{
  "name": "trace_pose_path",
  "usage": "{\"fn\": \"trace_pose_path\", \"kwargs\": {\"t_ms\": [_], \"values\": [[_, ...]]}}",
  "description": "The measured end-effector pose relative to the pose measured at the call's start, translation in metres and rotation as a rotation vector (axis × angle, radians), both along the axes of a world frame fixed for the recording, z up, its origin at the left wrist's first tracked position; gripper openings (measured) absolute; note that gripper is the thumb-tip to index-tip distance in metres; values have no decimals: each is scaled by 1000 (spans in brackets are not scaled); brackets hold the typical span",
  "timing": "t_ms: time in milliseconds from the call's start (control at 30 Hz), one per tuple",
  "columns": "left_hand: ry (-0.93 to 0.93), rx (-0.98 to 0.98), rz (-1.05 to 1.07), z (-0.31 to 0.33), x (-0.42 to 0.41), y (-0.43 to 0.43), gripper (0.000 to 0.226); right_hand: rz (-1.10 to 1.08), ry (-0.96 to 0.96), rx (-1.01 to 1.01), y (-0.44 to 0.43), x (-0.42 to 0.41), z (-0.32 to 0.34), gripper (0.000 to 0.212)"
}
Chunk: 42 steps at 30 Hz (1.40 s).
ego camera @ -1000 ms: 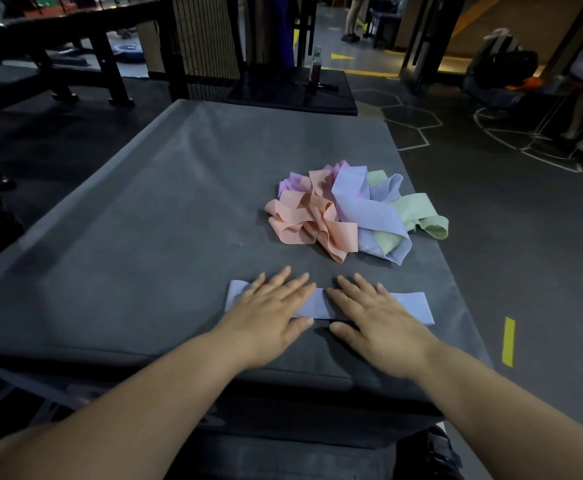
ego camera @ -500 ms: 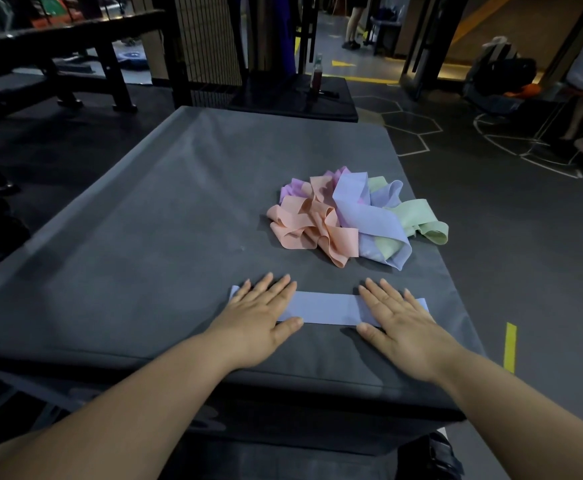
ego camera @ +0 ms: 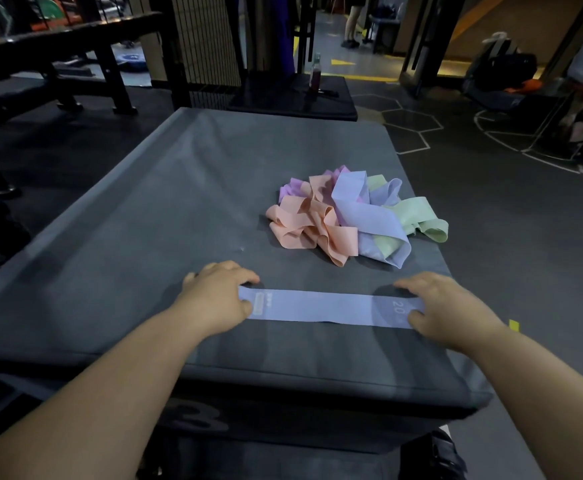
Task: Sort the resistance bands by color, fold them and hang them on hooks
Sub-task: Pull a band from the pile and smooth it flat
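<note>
left hand (ego camera: 219,299) and right hand (ego camera: 451,306), fingers curled, each pinch an end of the lilac band (ego camera: 328,308) lying flat on the grey mat (ego camera: 179,220); a tangled pile (ego camera: 345,220) sits beyond

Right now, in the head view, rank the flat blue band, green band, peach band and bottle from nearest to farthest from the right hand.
1. flat blue band: right end gripped by the right hand.
2. green band: right side of the pile.
3. peach band: left side of the pile.
4. bottle: far back, on the dark platform.
</note>
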<state>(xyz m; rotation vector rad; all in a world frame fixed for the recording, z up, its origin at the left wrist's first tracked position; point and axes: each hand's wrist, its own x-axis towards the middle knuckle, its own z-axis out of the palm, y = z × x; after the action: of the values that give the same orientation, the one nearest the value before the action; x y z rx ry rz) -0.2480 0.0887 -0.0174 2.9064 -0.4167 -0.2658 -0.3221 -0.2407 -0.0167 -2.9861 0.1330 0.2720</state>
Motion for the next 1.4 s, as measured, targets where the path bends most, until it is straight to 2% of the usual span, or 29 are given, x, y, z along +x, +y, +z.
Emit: {"fn": "trace_pose_path", "kwargs": {"t_ms": [100, 200, 333, 400, 467, 567, 633, 700, 800, 900, 1033, 1167, 1233, 1333, 1400], "values": [[54, -50, 45, 3, 3, 1, 49, -43, -3, 10, -1, 1, 5, 53], [117, -165, 103, -1, 4, 0, 47, -81, -19, 0, 0, 2, 8, 41], [96, -176, 124, -3, 6, 1, 22, -157, -30, 85, 2, 0, 9, 20], [57, -212, 103, -4, 6, 3, 17, -170, -70, 129, 1, -2, 10, 16], [1, -289, 88, -5, 8, 6, 22, -180, -139, 185, -2, -4, 11, 18], [-93, -421, 134, -4, 10, 8, 27, -173, -318, 260, -5, -5, 12, 17], [-180, -484, 135, -2, 10, 9, 29, -154, -443, 258, -6, -7, 12, 15], [-272, -482, 62, -1, 7, 10, 28, -119, -486, 223, -10, -10, 10, 16], [-356, -358, -99, -6, 3, 16, 26, -39, -381, 156, -16, -16, 4, 27], [-259, -269, -182, -13, -3, 22, 29, 31, -295, 148, -22, -22, 0, 29], [-136, -211, -181, -17, -6, 28, 39, 29, -112, 147, -20, -30, 4, 19], [4, -296, -130, -20, 0, 27, 40, 6, -179, 153, -14, -26, -1, 11], [15, -338, -80, -23, 1, 22, 30, 4, -242, 142, -6, -25, -6, 11], [-45, -342, -65, -29, 0, 15, 9, 79, -252, 116, 16, -22, -8, 28], [-40, -366, -38, -30, -1, 14, 12, 172, -147, 106, 34, -21, -9, 44]]}}
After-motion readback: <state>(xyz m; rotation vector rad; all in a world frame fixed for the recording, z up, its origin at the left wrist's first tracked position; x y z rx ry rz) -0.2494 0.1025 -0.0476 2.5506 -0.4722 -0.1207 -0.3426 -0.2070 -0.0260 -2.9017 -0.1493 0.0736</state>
